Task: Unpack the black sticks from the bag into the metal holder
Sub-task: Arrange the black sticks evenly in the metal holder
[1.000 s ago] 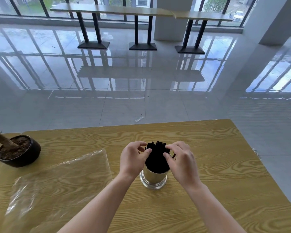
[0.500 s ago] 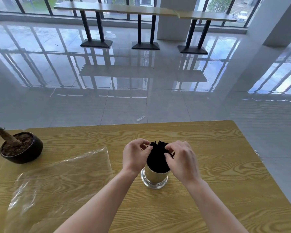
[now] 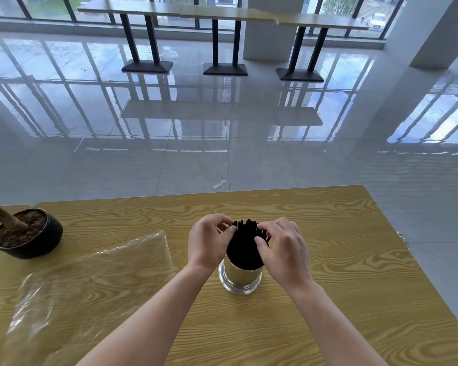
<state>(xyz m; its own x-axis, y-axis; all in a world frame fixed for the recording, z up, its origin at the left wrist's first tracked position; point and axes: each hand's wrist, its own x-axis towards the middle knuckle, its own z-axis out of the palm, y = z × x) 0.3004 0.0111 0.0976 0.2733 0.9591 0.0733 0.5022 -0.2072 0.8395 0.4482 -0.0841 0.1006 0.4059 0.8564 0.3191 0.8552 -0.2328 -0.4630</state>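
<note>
A shiny metal holder [image 3: 239, 277] stands upright near the middle of the wooden table [image 3: 354, 273]. A tight bundle of black sticks [image 3: 245, 244] stands in it, their tops fanned out above the rim. My left hand [image 3: 209, 243] presses the bundle from the left, fingertips curled onto the stick tops. From the right, my right hand [image 3: 283, 249] does the same, thumb against the bundle's side. The clear plastic bag [image 3: 85, 283] lies flat and crumpled on the table to the left, looking empty.
A black bowl-shaped pot [image 3: 27, 236] with soil and a bare stump sits at the table's far left. The table's far edge and right edge border a glossy tiled floor. High tables [image 3: 222, 14] stand by the windows far behind.
Both hands have stayed on the stick tops, with the fingertips closing in slightly over the bundle. The view has shifted a little; holder and bag have not moved.
</note>
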